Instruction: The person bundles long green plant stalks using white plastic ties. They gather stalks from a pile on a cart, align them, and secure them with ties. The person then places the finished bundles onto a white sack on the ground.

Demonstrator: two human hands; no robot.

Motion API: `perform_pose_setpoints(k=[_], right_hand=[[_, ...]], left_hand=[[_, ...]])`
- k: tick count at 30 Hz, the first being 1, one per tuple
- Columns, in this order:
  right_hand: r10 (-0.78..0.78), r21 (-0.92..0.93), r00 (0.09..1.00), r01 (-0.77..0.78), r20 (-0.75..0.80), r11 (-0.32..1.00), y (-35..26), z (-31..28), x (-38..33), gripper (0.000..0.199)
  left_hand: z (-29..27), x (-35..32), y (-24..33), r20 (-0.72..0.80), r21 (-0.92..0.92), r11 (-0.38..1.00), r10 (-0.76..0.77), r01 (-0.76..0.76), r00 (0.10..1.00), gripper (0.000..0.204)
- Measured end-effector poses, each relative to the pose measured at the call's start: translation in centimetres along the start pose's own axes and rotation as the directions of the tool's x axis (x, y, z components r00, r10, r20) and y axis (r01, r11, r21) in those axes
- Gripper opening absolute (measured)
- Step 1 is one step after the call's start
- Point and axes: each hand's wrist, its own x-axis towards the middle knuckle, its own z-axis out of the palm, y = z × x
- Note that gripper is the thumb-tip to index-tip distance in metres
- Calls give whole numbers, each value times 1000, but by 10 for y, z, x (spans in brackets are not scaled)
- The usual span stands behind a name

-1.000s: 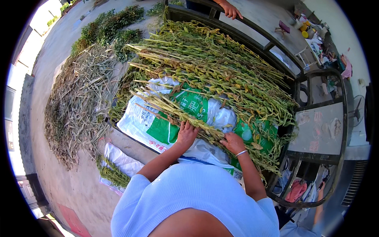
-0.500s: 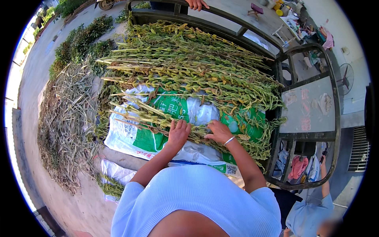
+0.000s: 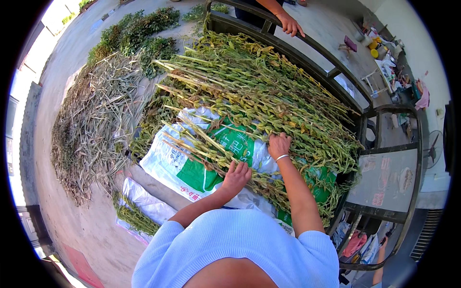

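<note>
Cut plant stalks covered in green and yellowing pods lie in a thick layer on the cart bed. A smaller bundle of stalks lies nearer me, across green-and-white sacks. My left hand rests on this near bundle, its fingers extended and slightly bent over the stalks. Farther out, my right hand, with a bracelet at the wrist, reaches to the near edge of the main layer. Its fingers bend down onto the pods, and their tips are hidden among them.
Dark metal rails border the cart's far and right sides. Another person's hand rests on the far rail. Dry stalks and leafy green plants lie on the ground to the left. A pale sack with stalks lies near me.
My right hand has moved from the near bundle outward to the main layer of stalks. My left hand stays on the near bundle. The view has shifted, and more of the other person's arm shows.
</note>
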Motion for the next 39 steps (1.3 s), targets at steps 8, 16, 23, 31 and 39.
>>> perform_pose_setpoints(k=[8,16,23,31,39], right_hand=[[-113,183,991,123,-66,975,24,-104,-47,30],[-83,304,990,115,-115,946,11,-116,-99,37],[-109,319,969,177,-221,931,1,-89,-114,38],[-185,411,930,311,-316,857,28,-76,-49,45],[-169,-26,986,169,-8,985,1,-45,42,46]], left_hand=[[-24,3,-4,110,-198,980,2,19,994,66],[-26,22,-16,45,-768,578,-383,277,923,74],[-13,69,-86,462,-404,-910,-295,-98,836,106],[26,101,-100,727,-367,-929,-313,-40,611,25],[38,91,-98,622,-322,-941,-292,-102,727,9]])
